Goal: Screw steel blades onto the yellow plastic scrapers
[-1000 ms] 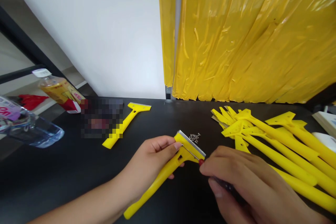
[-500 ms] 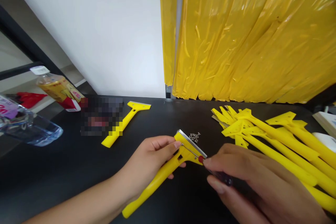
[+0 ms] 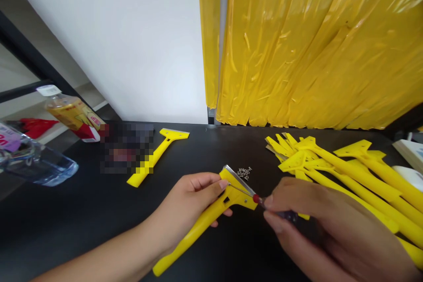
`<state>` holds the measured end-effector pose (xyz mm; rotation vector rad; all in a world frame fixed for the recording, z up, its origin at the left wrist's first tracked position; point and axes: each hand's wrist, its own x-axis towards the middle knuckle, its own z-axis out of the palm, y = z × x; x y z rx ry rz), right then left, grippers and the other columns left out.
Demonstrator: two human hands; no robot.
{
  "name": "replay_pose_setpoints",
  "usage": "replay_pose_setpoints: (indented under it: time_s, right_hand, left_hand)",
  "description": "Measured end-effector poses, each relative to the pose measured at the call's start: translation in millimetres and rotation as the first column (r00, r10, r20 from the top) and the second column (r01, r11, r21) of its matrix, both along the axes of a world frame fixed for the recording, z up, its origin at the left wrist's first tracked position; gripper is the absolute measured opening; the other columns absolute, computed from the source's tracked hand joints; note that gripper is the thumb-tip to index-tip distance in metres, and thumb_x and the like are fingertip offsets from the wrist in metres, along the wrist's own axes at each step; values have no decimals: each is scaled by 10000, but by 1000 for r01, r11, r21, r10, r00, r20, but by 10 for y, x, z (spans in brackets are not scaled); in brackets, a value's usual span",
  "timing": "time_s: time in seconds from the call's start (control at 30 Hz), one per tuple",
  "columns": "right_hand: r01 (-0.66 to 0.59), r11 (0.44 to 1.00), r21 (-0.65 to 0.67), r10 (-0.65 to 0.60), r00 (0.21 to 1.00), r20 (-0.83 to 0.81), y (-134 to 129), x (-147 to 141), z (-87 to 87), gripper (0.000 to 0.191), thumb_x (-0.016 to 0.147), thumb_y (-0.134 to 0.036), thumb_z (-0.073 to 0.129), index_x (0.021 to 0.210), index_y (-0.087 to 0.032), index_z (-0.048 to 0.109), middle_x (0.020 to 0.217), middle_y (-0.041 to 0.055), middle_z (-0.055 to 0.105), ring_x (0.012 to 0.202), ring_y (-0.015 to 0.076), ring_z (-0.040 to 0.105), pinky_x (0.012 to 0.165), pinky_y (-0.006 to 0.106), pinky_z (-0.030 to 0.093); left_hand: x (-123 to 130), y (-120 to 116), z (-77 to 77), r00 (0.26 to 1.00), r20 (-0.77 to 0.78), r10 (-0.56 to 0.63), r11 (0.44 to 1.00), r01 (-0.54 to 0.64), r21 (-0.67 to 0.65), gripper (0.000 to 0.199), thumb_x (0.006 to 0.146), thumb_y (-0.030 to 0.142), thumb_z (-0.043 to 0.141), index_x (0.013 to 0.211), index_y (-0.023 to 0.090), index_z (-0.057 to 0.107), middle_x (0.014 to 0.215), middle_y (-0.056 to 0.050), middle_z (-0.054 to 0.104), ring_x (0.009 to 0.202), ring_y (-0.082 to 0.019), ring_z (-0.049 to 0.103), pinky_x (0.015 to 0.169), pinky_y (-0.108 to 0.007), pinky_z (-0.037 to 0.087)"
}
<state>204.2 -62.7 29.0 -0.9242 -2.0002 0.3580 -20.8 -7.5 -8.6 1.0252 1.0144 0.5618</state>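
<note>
Yellow plastic sheeting hangs beside a white wall, its ragged hem reaching down to a black bench. Near the middle of the bench, the left hand holds a yellow plastic scraper at an angle, fingers clamped around its neck, so the head with its metal blade faces the other hand. The right hand has its fingers pinched together on a small screwdriver with a red collar, its thin shaft reaching across the scraper's head to a screw. Just behind lies a little pile of screws. More scrapers are heaped to the right — a single scraper lies to the left, beside a blurred patch, with a water bottle beyond.
</note>
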Motion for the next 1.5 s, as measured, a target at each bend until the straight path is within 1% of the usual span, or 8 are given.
replay_pose_setpoints:
  time_s: [0.1, 0.27, 0.5, 0.7, 0.9, 1.1, 1.37, 1.5]
  right_hand:
    - [-55, 998, 34, 55, 998, -10, 6, 15, -1, 335, 879, -40, 585, 1097, -280, 670, 871, 13, 806, 683, 167, 774, 605, 221, 634]
    - [-64, 993, -98, 62, 998, -24, 10, 24, 20, 363, 871, -39, 626, 1148, -270, 656, 842, -23, 789, 682, 134, 762, 649, 188, 623]
    - [-83, 987, 135, 61, 985, 164, -5, 20, 59, 286, 883, -5, 569, 1025, -235, 660, 756, 9, 739, 668, 180, 733, 655, 290, 610]
    - [-108, 987, -115, 108, 994, -11, 32, -7, 37, 346, 899, -25, 587, 1157, -247, 650, 864, -9, 785, 673, 126, 744, 628, 190, 601]
    - [-135, 991, 20, 134, 990, 55, 26, 13, 18, 292, 894, 16, 561, 1059, -208, 651, 746, -3, 683, 628, 136, 644, 582, 242, 542]
    - [-165, 986, -34, 167, 984, 69, 8, 24, 60, 339, 915, 17, 523, 1122, -209, 668, 815, 1, 736, 660, 124, 680, 624, 221, 559]
    - [-67, 983, 173, 30, 977, 209, 17, 52, 49, 218, 931, -48, 570, 1010, -227, 666, 827, 32, 768, 717, 188, 747, 684, 296, 609]
    - [-139, 988, 74, 125, 979, 162, 33, 54, 57, 266, 926, -40, 540, 1068, -220, 675, 859, 30, 762, 717, 158, 733, 641, 253, 597]
  left_hand:
    - [-9, 6, -8, 1000, 14, 1, 1000, -1, -8, 331, 948, 482, 704, 1048, 178, 785, 928, -77, 798, 748, -167, 717, 574, -201, 519]
    - [-23, 21, -29, 999, 33, 23, 1000, -23, -9, 319, 948, 484, 709, 979, 175, 783, 927, -59, 795, 702, -143, 688, 579, -216, 534]
    - [-25, 28, -18, 1000, 18, 1, 1000, -1, -2, 368, 953, 505, 696, 1072, 167, 782, 991, -95, 796, 809, -197, 729, 598, -231, 534]
    - [-27, 33, -48, 999, 43, 32, 999, -32, -10, 306, 953, 473, 707, 1011, 183, 784, 876, -47, 784, 694, -135, 674, 583, -209, 526]
    - [-24, 28, -33, 1000, 4, 0, 1000, 0, 10, 369, 970, 498, 671, 1071, 157, 769, 989, -100, 797, 810, -191, 716, 607, -234, 528]
    - [-25, 39, -27, 1000, 7, 11, 1000, -11, 1, 355, 961, 496, 683, 1059, 167, 773, 989, -96, 802, 773, -169, 703, 599, -224, 520]
    - [-33, 45, -9, 1000, -6, -3, 1000, 3, 27, 382, 961, 519, 674, 1067, 164, 767, 1026, -109, 795, 829, -204, 721, 613, -240, 528]
    - [-28, 45, 0, 1000, -9, -1, 1000, 1, 18, 370, 957, 512, 681, 1071, 172, 772, 1028, -104, 798, 813, -190, 715, 606, -229, 523]
